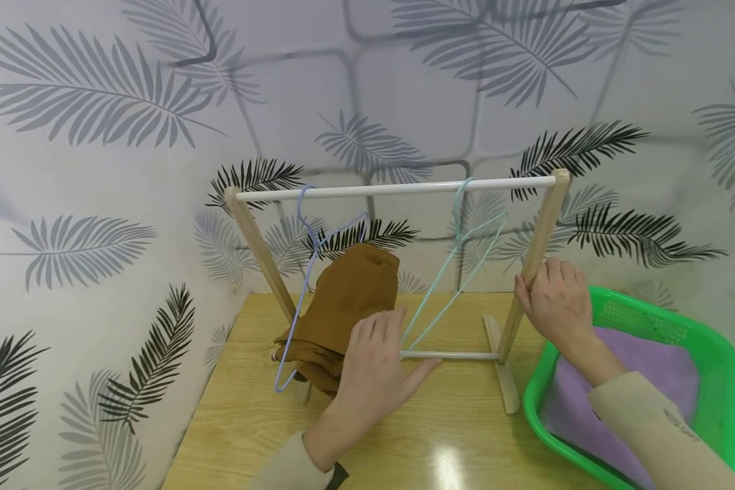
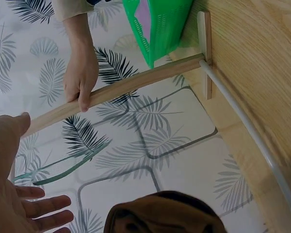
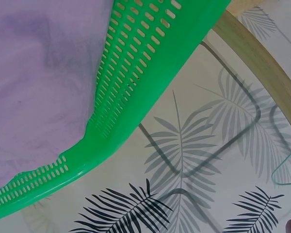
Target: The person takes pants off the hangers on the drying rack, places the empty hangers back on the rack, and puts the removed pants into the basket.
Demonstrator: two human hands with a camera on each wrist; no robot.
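A small rack with wooden posts and a white top rail point(image 1: 392, 189) stands on the table. My right hand point(image 1: 557, 299) grips its right post point(image 1: 542, 235), thumb and fingers round the wood, as the left wrist view also shows. From the rail hang a blue hanger point(image 1: 306, 286), with a folded brown garment point(image 1: 358, 286) at it, and a bare teal hanger point(image 1: 436, 282). My left hand point(image 1: 373, 361) is in front of the rack with fingers straight and thumb spread, holding nothing. It overlaps the garment's lower right side in the head view.
At the right stands a green plastic basket point(image 1: 731, 388) with a purple cloth point(image 1: 649, 361) inside. The wooden table point(image 1: 453, 422) runs back to a leaf-patterned wall point(image 1: 98, 238). A white lower bar point(image 1: 453, 355) joins the rack's feet.
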